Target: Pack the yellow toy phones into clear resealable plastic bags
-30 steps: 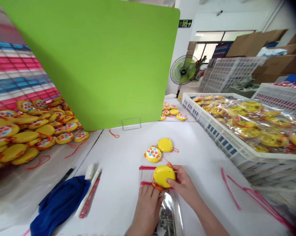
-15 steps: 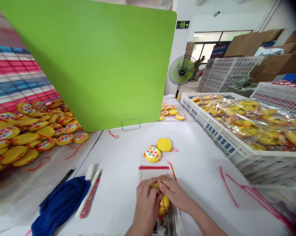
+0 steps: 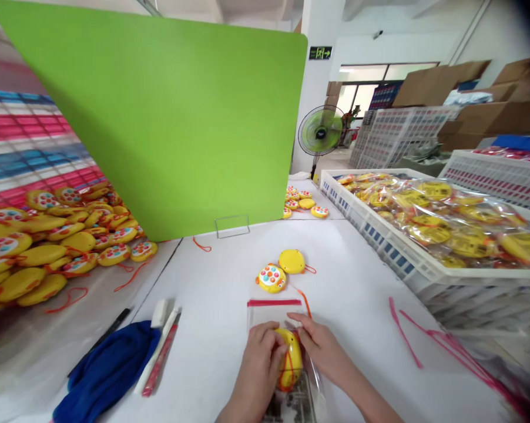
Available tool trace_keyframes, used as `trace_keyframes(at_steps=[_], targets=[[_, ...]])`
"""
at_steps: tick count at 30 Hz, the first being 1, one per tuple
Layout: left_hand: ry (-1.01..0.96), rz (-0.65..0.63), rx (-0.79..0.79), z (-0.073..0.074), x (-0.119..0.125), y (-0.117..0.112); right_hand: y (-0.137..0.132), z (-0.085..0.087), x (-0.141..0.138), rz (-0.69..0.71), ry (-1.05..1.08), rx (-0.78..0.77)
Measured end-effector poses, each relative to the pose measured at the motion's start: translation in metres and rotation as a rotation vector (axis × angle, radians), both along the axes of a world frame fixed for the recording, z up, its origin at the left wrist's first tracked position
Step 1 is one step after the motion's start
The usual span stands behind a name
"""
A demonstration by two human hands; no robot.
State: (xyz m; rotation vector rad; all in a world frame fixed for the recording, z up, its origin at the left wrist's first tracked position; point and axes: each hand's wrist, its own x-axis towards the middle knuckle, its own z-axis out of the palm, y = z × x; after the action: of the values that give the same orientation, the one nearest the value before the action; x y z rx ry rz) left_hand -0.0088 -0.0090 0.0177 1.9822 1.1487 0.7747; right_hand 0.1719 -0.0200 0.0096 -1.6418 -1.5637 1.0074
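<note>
Between left hand (image 3: 258, 359), right hand (image 3: 321, 346); yellow toy (image 3: 290, 359) half-hidden.

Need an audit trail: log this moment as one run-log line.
left hand: on yellow toy with orange cord | right hand: on clear plastic bag | ahead: button-faced yellow toy

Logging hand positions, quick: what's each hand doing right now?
Left hand: closed around the yellow toy, holding it.
Right hand: partly open, on the clear plastic bag beside the toy; whether it grips cannot be told.

A crate (image 3: 379, 247) apparently stands right of the table (image 3: 212, 305).
</note>
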Motion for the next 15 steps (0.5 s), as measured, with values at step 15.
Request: trace_keyframes(at_steps=[15], targets=[[-0.391,0.322,-0.26,-0.008,-0.018,-0.006,-0.011,0.012,-0.022,-0.225,0.497,0.086]])
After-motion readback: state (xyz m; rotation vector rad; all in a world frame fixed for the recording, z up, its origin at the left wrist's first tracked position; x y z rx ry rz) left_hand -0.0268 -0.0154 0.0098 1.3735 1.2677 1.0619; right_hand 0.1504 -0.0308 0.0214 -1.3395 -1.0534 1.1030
